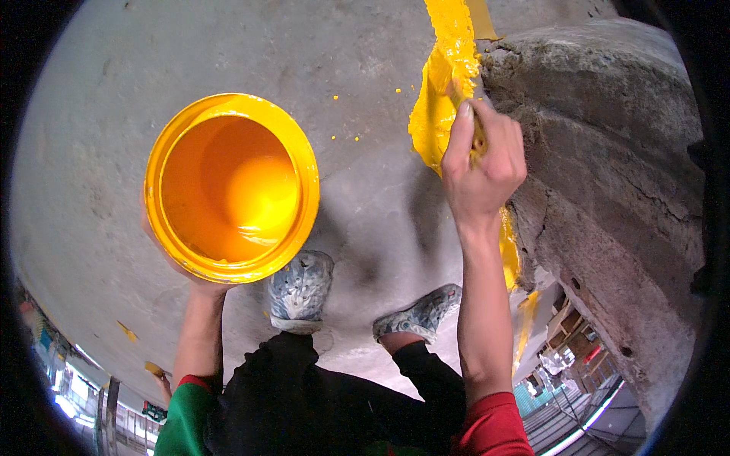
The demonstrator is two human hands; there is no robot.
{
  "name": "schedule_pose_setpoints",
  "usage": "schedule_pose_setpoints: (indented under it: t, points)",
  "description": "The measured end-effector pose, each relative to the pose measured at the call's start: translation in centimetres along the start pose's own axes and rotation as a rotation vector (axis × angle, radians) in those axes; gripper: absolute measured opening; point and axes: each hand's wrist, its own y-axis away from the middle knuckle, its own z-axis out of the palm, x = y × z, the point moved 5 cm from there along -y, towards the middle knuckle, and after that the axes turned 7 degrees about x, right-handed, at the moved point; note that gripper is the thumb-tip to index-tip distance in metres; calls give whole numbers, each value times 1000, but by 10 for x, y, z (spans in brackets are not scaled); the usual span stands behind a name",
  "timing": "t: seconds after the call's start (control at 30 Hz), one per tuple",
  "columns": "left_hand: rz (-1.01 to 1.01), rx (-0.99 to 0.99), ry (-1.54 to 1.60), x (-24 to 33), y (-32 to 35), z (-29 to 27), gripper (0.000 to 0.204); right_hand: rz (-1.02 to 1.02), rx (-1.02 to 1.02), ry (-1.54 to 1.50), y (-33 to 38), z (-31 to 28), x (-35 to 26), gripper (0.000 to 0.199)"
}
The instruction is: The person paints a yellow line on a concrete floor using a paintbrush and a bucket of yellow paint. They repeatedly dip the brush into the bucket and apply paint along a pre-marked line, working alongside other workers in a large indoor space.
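On the left, my left hand [199, 284] grips a yellow paint can [308, 182] from its side and underneath. Most of that hand is hidden behind the can. The can tilts so its mouth faces up at me, with wet yellow paint coating its inner wall. My right hand [493, 169] is closed around a paint-smeared paintbrush [479, 140]. The brush's bristles are hard to make out against the paint. They meet a thick, wet stripe of yellow paint [437, 106] on the grey floor, along the foot of a rough stone-like block [601, 129].
Yellow drops [346, 138] dot the floor [365, 45] between can and stripe. My mottled grey clogs [301, 289] stand below. More yellow paint [508, 247] runs beside the block, past my right forearm. At lower left, another person's arm [164, 386] shows near a yellow mark [128, 332].
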Motion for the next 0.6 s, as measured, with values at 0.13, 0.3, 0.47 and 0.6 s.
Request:
schedule_pose_setpoints:
  t: [0.13, 0.3, 0.47, 0.6]
  points:
    - [5, -12, 12, -3, 1, 3, 43, 16, -37, -31, 6, -20, -15, 12]
    - [0, -61, 39, -4, -1, 8, 32, -10, 77, -45, -14, -11, -6, 11]
    - [-12, 29, 28, 5, -6, -1, 27, -52, -2, -62, 0, -7, -6, 11]
    - [-29, 164, 78, 20, -13, -13, 24, -39, -129, -92, 20, -33, -19, 11]
